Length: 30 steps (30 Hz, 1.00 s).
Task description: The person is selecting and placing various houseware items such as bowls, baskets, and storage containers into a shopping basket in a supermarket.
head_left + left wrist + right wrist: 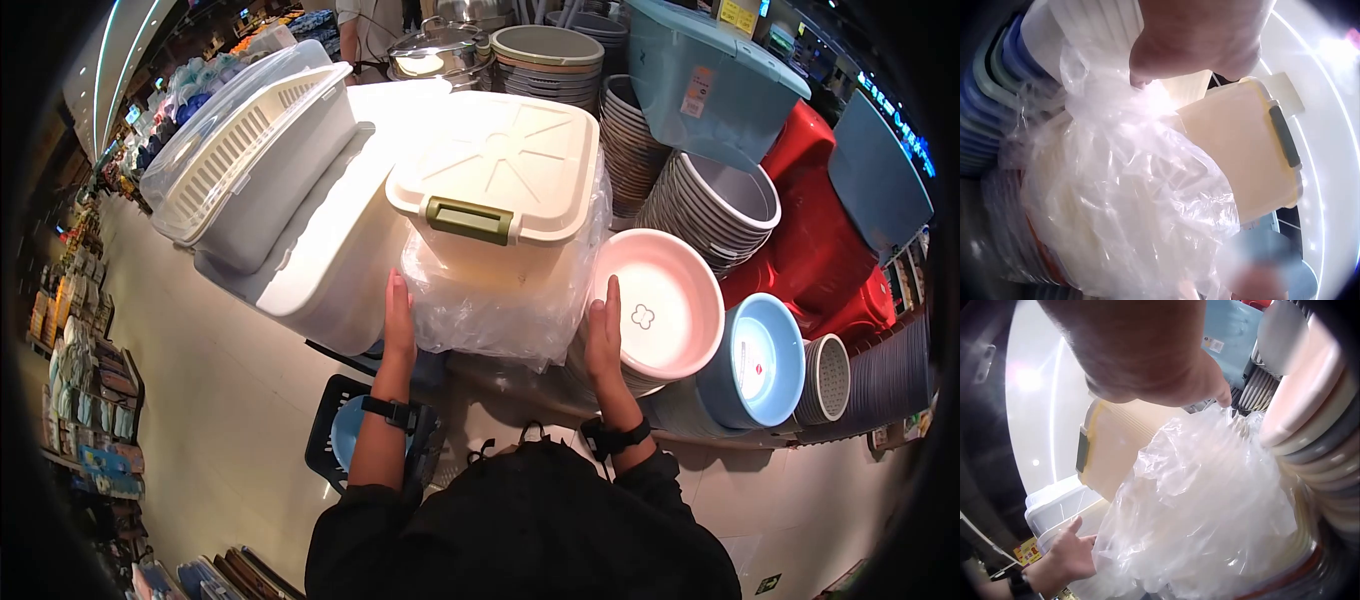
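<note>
A cream lidded box [500, 160] with a green latch [470, 220] sits on a stack wrapped in clear plastic [490, 310]. The left hand [398, 325] is at the wrapped stack's left side, fingers straight and raised. On the opposite side the right hand [604, 335] is held likewise, beside a pink basin [665, 310]. In the right wrist view, the left hand [1072, 556] has spread fingers near the plastic [1197, 506], and the right hand's [1147, 356] fingertips reach its upper edge. Whether either hand presses the stack is unclear. The left wrist view shows the left hand [1200, 37] over crinkled plastic [1129, 194].
White and grey bins [290, 180] stand at the left. To the right are a blue basin [750, 365], stacked grey buckets [710, 205], a red plastic item [810, 220] and a light-blue tub [700, 80]. A dark basket [325, 430] stands on the floor.
</note>
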Available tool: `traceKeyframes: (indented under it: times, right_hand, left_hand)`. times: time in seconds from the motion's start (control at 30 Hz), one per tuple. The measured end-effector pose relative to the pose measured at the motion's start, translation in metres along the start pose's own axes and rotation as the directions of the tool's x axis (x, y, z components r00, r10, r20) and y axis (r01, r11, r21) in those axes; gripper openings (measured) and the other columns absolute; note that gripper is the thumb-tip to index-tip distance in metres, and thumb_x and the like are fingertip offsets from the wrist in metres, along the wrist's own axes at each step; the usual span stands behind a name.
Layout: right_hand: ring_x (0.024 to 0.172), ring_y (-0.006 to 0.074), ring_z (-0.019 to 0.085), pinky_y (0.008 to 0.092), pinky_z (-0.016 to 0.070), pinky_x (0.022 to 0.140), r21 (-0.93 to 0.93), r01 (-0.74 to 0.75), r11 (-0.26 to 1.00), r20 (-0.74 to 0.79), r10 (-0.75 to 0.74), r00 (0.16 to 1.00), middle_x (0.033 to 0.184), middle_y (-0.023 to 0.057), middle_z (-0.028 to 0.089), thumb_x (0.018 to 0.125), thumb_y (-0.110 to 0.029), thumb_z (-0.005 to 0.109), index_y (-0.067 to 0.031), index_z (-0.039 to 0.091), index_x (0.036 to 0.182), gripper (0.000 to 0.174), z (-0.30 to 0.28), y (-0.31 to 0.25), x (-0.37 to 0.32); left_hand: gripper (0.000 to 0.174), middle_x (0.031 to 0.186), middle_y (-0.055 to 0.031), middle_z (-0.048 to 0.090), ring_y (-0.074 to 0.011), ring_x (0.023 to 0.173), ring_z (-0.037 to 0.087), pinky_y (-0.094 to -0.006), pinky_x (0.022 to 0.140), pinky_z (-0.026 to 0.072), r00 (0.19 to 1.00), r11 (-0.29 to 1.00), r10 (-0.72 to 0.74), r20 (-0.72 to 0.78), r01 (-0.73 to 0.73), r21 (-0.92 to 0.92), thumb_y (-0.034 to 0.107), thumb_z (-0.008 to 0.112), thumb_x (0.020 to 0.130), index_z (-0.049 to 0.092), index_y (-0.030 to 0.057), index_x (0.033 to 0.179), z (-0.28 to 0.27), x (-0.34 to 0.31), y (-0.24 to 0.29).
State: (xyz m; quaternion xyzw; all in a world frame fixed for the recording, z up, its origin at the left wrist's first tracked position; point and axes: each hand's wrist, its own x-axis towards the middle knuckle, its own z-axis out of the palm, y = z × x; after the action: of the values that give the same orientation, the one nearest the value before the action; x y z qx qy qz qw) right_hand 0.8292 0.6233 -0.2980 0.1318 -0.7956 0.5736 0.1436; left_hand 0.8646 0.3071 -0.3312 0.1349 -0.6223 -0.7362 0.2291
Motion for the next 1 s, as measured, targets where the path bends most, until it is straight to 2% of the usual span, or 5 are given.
traceKeyframes:
  times: [0.1,0.33,0.57,0.83,1.0]
  right_hand:
    - [0.146,0.0323,0.012,0.0383,0.0084,0.118,0.042,0.01,0.999,0.041,-0.012,0.999,0.156,0.0234,0.015,0.103,-0.028,0.033,0.0078,0.018,0.147,0.059,0.004,0.012,0.008]
    - [0.146,0.0311,0.01,0.037,0.0064,0.118,0.113,-0.068,0.991,0.152,0.05,0.987,0.157,0.0207,0.012,0.104,-0.03,0.031,0.0063,0.015,0.149,0.06,0.032,0.017,0.021]
    - [0.147,0.0297,0.005,0.0369,0.0037,0.118,0.084,-0.151,0.985,0.092,0.143,0.985,0.159,0.0192,0.007,0.105,-0.035,0.028,0.0032,0.009,0.15,0.062,0.039,0.005,0.022]
    - [0.147,0.0297,0.004,0.0365,0.0042,0.118,-0.017,-0.135,0.991,0.03,0.135,0.99,0.159,0.0182,0.006,0.104,-0.044,0.027,0.0027,0.009,0.151,0.069,0.049,0.014,0.019]
    - [0.147,0.0287,0.006,0.0363,0.0056,0.118,0.022,-0.172,0.985,-0.016,0.172,0.985,0.159,0.0177,0.009,0.103,-0.046,0.027,0.002,0.01,0.151,0.069,0.052,0.013,0.019]
  left_hand:
    - [0.076,0.157,-0.0141,0.018,-0.0248,0.146,0.016,-0.0383,0.116,0.0136,0.998,0.998,-0.057,-0.017,0.056,-0.041,0.054,0.037,0.099,0.016,0.0025,0.151,0.006,0.015,-0.001]
    - [0.073,0.153,-0.019,0.026,-0.0274,0.142,0.024,-0.0365,0.115,0.0196,0.996,0.991,-0.046,-0.07,0.055,0.119,0.049,0.041,0.099,0.023,-0.0023,0.148,0.018,0.038,0.009]
    - [0.066,0.148,-0.0207,0.037,-0.0275,0.138,0.033,-0.0342,0.113,0.0237,0.997,0.995,-0.056,-0.048,0.06,0.074,0.042,0.044,0.099,0.033,-0.0063,0.143,0.015,0.066,-0.009]
    - [0.059,0.148,-0.0187,0.037,-0.0254,0.138,0.033,-0.0328,0.114,0.0223,0.993,0.999,-0.023,0.113,0.02,0.025,0.034,0.041,0.101,0.034,-0.0068,0.142,0.004,0.079,-0.024]
    - [0.055,0.147,-0.0192,0.038,-0.0269,0.137,0.034,-0.0333,0.113,0.0231,0.993,0.99,0.022,0.116,-0.038,0.139,0.028,0.041,0.1,0.034,-0.0074,0.142,0.003,0.079,-0.026]
